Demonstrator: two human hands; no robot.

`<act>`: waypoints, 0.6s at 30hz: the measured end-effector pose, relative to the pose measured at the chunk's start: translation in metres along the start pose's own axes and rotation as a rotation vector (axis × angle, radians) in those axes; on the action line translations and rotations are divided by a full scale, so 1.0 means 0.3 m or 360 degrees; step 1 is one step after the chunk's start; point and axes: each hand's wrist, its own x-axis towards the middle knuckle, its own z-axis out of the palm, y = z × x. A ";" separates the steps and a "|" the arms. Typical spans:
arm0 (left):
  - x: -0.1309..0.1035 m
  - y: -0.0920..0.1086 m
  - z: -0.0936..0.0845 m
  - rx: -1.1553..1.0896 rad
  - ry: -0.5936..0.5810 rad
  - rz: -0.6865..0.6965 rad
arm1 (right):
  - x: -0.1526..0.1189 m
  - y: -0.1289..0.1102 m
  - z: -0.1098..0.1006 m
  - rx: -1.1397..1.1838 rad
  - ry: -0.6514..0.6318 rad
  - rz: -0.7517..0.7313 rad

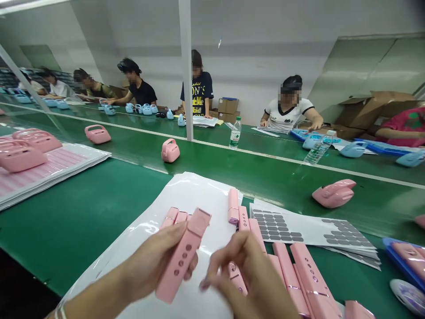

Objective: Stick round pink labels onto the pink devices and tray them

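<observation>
Head view shows the left hand (156, 261) with fingers closed round a pink panel strip (183, 255), button holes facing up, above a white sheet (186, 195) on the green bench (83, 221). Right hand (245, 274) hovers beside it, fingers loosely curled and holding nothing, over more pink strips (299, 274). Keeping the strip level and pinched by its edges would probably suit best.

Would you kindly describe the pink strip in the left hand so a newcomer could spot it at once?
On the green table lies a white sheet. Above its near edge, the left hand holds a pink strip with small holes. Unlike the strips lying to its right, it is lifted.
</observation>
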 end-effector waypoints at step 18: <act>-0.097 -0.142 0.068 -0.0417 0.0163 -0.0165 | 0.036 -0.010 0.004 -0.0223 0.0286 -0.0052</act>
